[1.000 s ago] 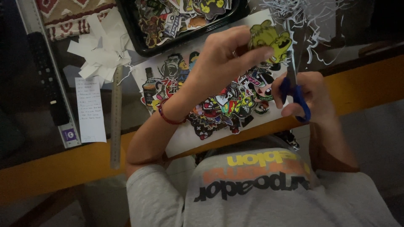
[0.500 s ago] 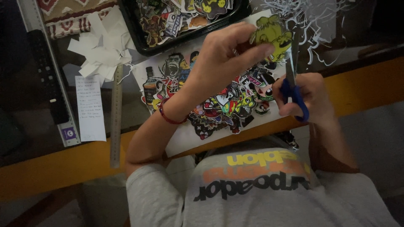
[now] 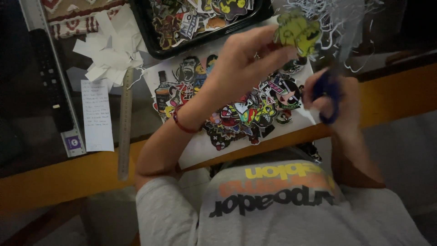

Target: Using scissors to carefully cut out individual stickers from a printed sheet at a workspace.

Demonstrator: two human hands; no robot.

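My left hand [image 3: 248, 59] is raised over the table and pinches a yellow-green cartoon sticker cut-out [image 3: 298, 33] by its left edge. My right hand [image 3: 334, 98] grips blue-handled scissors [image 3: 328, 93], blurred by motion, just below and right of the cut-out. Under both hands lies a white sheet [image 3: 195, 150] covered with colourful cartoon stickers [image 3: 248, 114]. A red band circles my left wrist.
A black tray [image 3: 150, 36] of cut stickers sits at the top. White paper scraps [image 3: 111, 50], a metal ruler [image 3: 124, 123], a printed paper slip [image 3: 96, 116] and a black remote [image 3: 50, 79] lie to the left. Thin paper trimmings [image 3: 337, 20] pile up top right. The table has a wooden edge [image 3: 59, 177].
My right hand with the scissors has shifted slightly and is now blurred. The left hand keeps the cut-out raised in about the same place.
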